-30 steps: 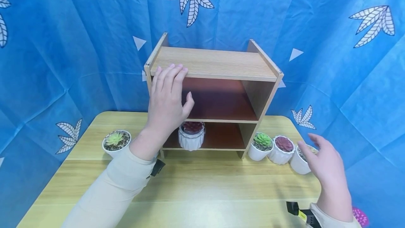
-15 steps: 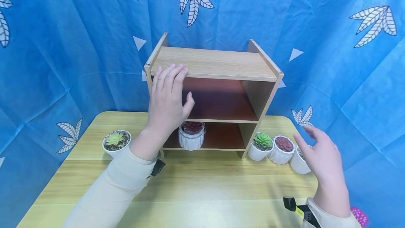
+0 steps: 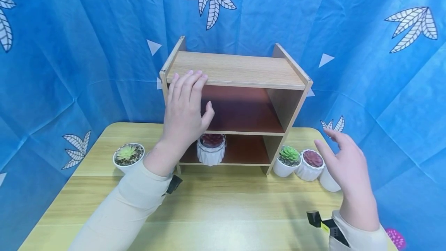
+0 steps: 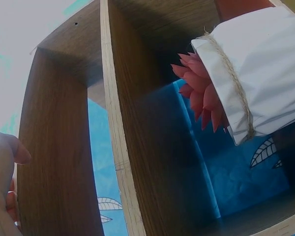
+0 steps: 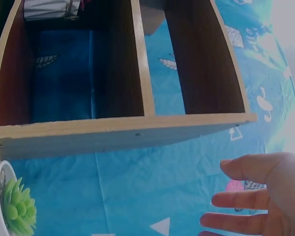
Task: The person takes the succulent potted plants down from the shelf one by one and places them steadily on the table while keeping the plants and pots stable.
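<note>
In the head view a wooden shelf (image 3: 230, 69) stands on the table. My left hand (image 3: 184, 107) is at the top board's front edge on the left, fingers nearly straight and thumb apart; whether the fingertips touch the board is hard to tell. Below it, a white pot with a dark red succulent (image 3: 211, 149) sits in the bottom compartment; the left wrist view shows twine round this white pot (image 4: 265, 69). My right hand (image 3: 348, 164) is held in the air at the right, fingers extended, holding nothing. It partly hides a white pot (image 3: 329, 179).
Right of the shelf stand a white pot with a green succulent (image 3: 288, 161) and one with a red succulent (image 3: 310, 164). A pale green succulent pot (image 3: 128, 156) stands on the left of the table (image 3: 216, 208). A blue cloth (image 3: 265, 7) hangs behind.
My right hand has moved left and slightly up toward the shelf, covering more of the rightmost pot. The left hand and the pots have stayed put.
</note>
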A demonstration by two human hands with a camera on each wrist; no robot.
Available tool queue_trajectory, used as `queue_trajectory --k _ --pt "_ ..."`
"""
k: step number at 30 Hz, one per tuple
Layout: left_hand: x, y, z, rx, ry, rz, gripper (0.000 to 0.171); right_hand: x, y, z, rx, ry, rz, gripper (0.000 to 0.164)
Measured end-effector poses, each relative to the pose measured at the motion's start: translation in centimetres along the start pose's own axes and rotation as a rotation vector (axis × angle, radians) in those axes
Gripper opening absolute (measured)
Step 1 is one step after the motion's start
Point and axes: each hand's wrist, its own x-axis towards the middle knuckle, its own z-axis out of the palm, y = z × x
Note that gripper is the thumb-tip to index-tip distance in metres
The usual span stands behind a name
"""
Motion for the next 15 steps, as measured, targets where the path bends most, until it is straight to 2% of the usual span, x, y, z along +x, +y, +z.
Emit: queue_trajectory --k 8,15 --pt "0.2 0.0 -0.1 -0.006 -0.004 0.001 0.053 0.3 -1.7 -0.1 0.004 0.026 -0.018 0.057" --pt "0.2 -0.1 -0.1 -0.013 0.01 0.004 0.053 0.7 -3.2 -0.1 0.008 0.042 -0.076 0.054"
